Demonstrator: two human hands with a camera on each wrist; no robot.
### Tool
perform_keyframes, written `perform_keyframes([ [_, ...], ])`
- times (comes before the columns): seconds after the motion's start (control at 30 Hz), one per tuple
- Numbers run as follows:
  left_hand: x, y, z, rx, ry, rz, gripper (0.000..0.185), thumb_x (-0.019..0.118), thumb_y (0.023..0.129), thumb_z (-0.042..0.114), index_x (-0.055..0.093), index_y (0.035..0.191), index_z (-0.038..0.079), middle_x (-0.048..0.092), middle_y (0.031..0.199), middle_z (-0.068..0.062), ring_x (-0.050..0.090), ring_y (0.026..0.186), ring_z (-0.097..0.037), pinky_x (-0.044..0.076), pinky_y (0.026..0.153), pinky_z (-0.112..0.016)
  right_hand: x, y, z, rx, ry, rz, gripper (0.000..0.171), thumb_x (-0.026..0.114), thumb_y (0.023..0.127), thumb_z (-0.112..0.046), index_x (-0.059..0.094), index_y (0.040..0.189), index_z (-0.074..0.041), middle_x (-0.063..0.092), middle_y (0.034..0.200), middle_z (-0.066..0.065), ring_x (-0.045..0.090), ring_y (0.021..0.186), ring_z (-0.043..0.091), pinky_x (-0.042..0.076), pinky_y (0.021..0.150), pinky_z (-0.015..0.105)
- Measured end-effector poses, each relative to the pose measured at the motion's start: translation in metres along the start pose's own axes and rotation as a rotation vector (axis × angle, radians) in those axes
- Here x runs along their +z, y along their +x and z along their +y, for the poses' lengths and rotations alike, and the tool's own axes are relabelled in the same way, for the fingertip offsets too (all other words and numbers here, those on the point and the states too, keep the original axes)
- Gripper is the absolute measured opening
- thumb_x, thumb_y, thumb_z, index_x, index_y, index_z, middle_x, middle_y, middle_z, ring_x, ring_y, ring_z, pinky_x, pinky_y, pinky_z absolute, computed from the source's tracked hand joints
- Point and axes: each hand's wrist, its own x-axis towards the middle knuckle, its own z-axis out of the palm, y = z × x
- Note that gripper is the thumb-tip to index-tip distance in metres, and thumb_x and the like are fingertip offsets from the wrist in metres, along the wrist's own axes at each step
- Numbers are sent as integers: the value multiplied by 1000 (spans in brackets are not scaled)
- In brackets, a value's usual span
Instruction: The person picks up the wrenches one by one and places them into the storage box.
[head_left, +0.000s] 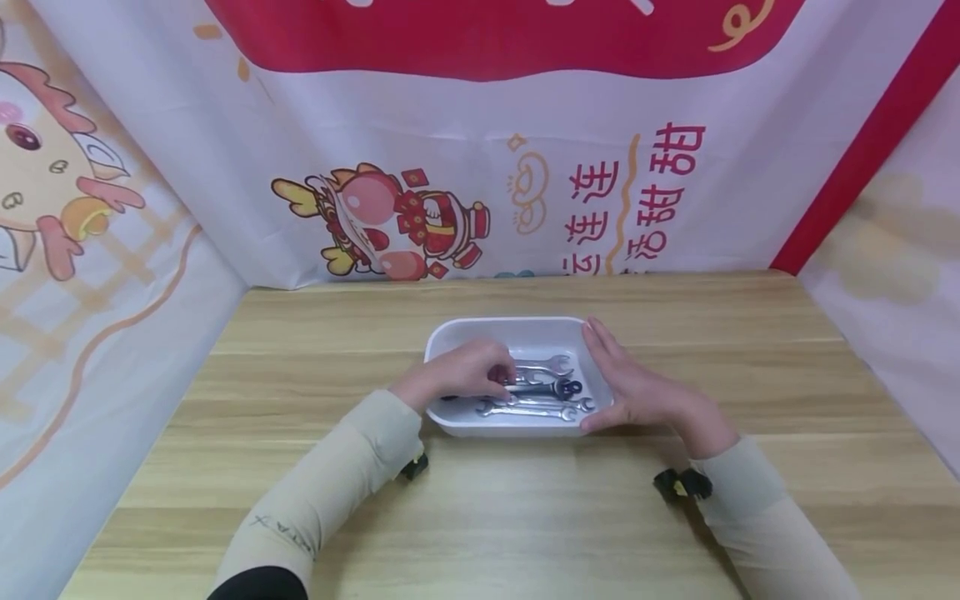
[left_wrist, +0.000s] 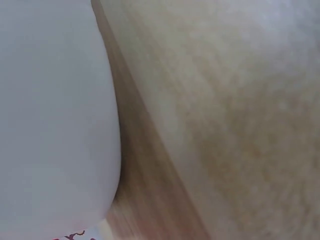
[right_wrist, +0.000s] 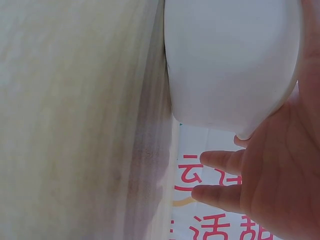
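A white plastic tub [head_left: 517,430] on the table holds several metal wrenches [head_left: 551,365], lying roughly side by side. Reaching in over its left side, my left hand [head_left: 468,369] has thumb and fingers bent down at the handle of a dark-headed wrench [head_left: 562,389], pinching it; the fingertips are partly hidden. My right hand [head_left: 637,387] rests against the tub's right end, thumb near the front corner and fingers at the back corner. In the right wrist view, straight fingers [right_wrist: 222,161] extend past the tub wall [right_wrist: 230,65]. Only the tub's outer wall [left_wrist: 55,115] shows in the left wrist view.
The wood-grain table [head_left: 495,517] spreads around the tub. A printed cloth [head_left: 420,117] with cartoon figures and red lettering hangs along the table's back edge, and more cloth stands at both sides. Dark wrist cameras [head_left: 682,485] sit by the sleeves.
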Motion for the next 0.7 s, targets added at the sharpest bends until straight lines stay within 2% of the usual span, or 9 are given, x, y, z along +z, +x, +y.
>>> perform_keyframes([
  [0.3,-1,-2,-2,-13,-5,-23,24,79,85,28,72,104,16,63,99,0,57,91,-14,49,83,-28,1,1,0,11,7,-3,142,88,69,-47,-16,158,-12,-29,163,7,-11,153,41,11,122,59],
  [0.43,-6,-9,-1,8,-13,-3,23,74,89,26,71,109,13,65,106,-3,60,100,-17,51,91,-32,1,1,0,12,5,0,141,87,69,-48,-16,158,-13,-28,163,6,-10,153,41,11,122,59],
  [0.53,-11,-20,2,9,16,48,27,69,93,27,69,117,13,65,117,-3,59,113,-19,49,103,-37,1,1,1,16,4,-4,140,87,69,-49,-15,158,-12,-28,164,6,-10,153,42,12,121,60],
  [0.7,-26,-49,7,-16,85,210,42,63,97,37,60,133,15,61,137,-3,51,134,-22,41,114,-46,1,1,2,5,7,-2,140,88,69,-46,-14,158,-10,-28,164,7,-8,153,43,13,121,60],
])
